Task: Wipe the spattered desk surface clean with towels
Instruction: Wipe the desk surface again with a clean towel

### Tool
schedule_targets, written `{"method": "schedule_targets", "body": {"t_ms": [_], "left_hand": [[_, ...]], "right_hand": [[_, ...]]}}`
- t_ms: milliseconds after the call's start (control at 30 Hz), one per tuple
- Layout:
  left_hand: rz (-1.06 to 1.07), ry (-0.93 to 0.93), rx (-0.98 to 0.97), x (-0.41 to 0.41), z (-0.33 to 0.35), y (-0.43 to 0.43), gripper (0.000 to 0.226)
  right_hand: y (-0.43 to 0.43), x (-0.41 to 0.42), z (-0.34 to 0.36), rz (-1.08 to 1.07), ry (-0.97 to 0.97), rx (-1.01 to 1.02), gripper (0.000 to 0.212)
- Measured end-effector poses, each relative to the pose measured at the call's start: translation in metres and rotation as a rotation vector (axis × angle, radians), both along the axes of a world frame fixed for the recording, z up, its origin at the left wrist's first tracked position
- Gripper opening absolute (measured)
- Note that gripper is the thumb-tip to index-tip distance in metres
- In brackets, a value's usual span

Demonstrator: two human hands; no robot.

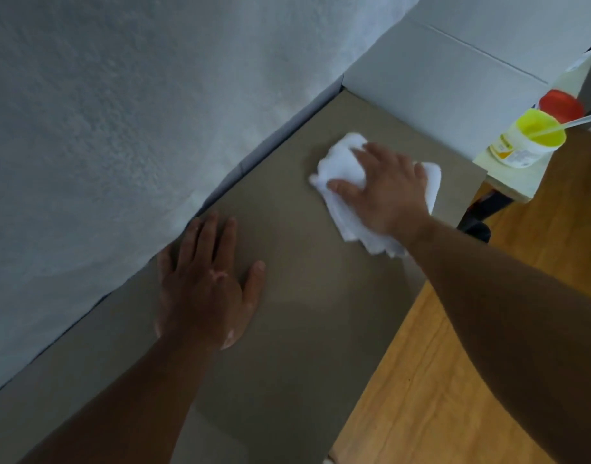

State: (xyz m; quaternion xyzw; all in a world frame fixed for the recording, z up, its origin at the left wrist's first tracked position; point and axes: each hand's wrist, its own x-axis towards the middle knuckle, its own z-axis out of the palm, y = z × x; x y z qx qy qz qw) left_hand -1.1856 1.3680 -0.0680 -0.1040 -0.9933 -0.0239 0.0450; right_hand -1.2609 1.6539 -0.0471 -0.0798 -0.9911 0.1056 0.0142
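A grey-brown desk surface (297, 329) runs along a white textured wall. A crumpled white towel (341, 169) lies on the desk's far part. My right hand (384, 189) presses flat on top of the towel with fingers spread, covering its middle. My left hand (203, 283) rests palm down on the bare desk near the wall, fingers apart, holding nothing. No spatter marks are plain to see on the visible surface.
A white textured wall (120, 128) borders the desk on the left. A grey panel (431, 82) stands at the desk's far end. Beyond it sit a yellow-lidded white tub (528, 139) and a red-lidded container (561, 105). Wooden floor (454, 380) lies to the right.
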Motion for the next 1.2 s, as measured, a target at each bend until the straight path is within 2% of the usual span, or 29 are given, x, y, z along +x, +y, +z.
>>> {"method": "schedule_targets", "body": {"t_ms": [133, 233, 367, 567, 667, 767, 1000, 1200], "left_hand": [[0.005, -0.008, 0.002, -0.001, 0.0, 0.0, 0.078], [-0.001, 0.017, 0.057, 0.001, -0.001, -0.001, 0.076], [-0.009, 0.019, 0.17, 0.0, -0.003, -0.002, 0.074], [-0.018, -0.103, 0.385, 0.005, 0.01, -0.016, 0.083], [-0.105, -0.113, 0.222, 0.022, 0.01, -0.032, 0.078], [-0.182, -0.013, 0.107, 0.05, 0.001, -0.056, 0.065], [-0.01, -0.056, 0.036, 0.123, 0.007, -0.108, 0.07], [0.092, -0.083, -0.003, 0.156, 0.008, -0.156, 0.076]], "right_hand": [[0.0, -0.055, 0.004, -0.145, -0.043, -0.079, 0.075], [-0.012, -0.049, 0.004, -0.16, -0.03, -0.067, 0.072], [-0.049, 0.011, 0.0, 0.017, 0.009, -0.009, 0.072], [-0.087, 0.155, 0.0, 0.33, 0.012, -0.038, 0.072], [-0.071, 0.192, -0.008, 0.383, 0.027, -0.07, 0.067], [-0.045, 0.173, -0.007, 0.301, 0.037, -0.076, 0.072], [-0.006, 0.086, -0.006, -0.093, 0.015, -0.051, 0.079], [-0.079, 0.145, -0.003, -0.258, 0.029, -0.06, 0.068]]}}
